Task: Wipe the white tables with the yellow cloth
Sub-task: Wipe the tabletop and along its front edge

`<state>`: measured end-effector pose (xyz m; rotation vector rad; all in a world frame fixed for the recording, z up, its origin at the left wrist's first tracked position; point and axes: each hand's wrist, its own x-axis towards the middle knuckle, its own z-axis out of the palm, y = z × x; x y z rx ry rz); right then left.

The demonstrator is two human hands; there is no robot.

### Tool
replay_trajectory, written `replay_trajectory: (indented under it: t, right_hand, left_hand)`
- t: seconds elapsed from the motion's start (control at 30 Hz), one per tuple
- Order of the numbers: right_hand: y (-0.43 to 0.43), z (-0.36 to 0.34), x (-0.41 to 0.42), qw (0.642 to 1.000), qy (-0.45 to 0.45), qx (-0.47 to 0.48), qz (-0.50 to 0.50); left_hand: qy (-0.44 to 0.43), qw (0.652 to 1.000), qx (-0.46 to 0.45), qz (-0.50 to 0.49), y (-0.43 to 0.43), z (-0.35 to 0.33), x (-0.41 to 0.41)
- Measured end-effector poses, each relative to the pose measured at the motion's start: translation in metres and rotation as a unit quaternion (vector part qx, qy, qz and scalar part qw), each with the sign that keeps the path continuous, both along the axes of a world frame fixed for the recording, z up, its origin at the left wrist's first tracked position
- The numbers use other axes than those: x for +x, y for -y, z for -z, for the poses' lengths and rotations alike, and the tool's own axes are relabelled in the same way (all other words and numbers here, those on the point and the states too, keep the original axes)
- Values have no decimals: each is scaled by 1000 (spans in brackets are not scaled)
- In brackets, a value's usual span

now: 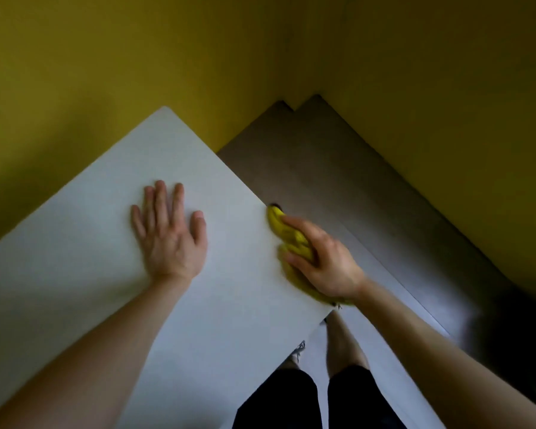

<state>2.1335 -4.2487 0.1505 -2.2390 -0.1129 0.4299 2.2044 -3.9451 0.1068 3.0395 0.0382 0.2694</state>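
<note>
At nine o'clock: left hand (167, 239) lay flat on white table (75, 274).
At three o'clock: my right hand (322, 261) gripped yellow cloth (276, 222).

1. The worktop (90, 274) filled the left and middle, with its far corner against the wall (136, 57).
2. The left grip (167, 233) lay flat on the worktop, near its middle.
3. The right grip (319, 258) held the cloth (279, 224) on the worktop's right edge, well apart from the left grip.
4. The floor (338, 168) lay to the right of the worktop and below it.
5. The legs (344, 345) stood beside the worktop's near right corner.
</note>
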Motion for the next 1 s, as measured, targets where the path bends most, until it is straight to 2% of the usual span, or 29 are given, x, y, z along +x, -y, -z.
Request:
replay_trajectory:
  t: [0.07, 0.13, 0.27, 0.37, 0.47, 0.53, 0.63, 0.73, 0.83, 0.93, 1.0]
  right_hand:
    - [28, -9, -47, 999, -32, -27, 15]
    - [25, -11, -49, 998, -43, -49, 25]
    - [-47, 9, 52, 999, 23, -47, 6]
    - [-111, 12, 146, 998, 31, -49, -15]
    - [-138, 13, 183, 997, 33, -61, -16]
    - [-128, 14, 166, 997, 50, -54, 15]
    - [-90, 15, 91, 994, 70, -34, 82]
    - [-44, 9, 3, 984, 74, -68, 147]
    - [-22, 10, -52, 968, 84, -108, 210]
    - [-35, 20, -89, 926, 136, -81, 342]
    - [-70, 28, -110, 868, 147, -28, 474]
  left_hand:
    - [-2, 1000, -1, -6, 1, 0, -1]
    - [-7, 1000, -2, -5, 2, -1, -2]
    - [-6, 1000, 0, -2, 0, 0, -1]
    - [6, 1000, 0, -3, -1, 1, 0]
    - [7, 1000, 3, -1, -3, 3, 1]
    - [8, 1000, -1, -2, -4, 3, 2]
    - [4, 1000, -4, -4, -1, 2, 1]
    - [-8, 1000, -6, -3, 0, 2, 1]
    - [-16, 1000, -10, -1, 0, 2, 3]
    - [-17, 1000, -11, -1, 0, 4, 4]
    - [-13, 1000, -6, 1, 0, 5, 6]
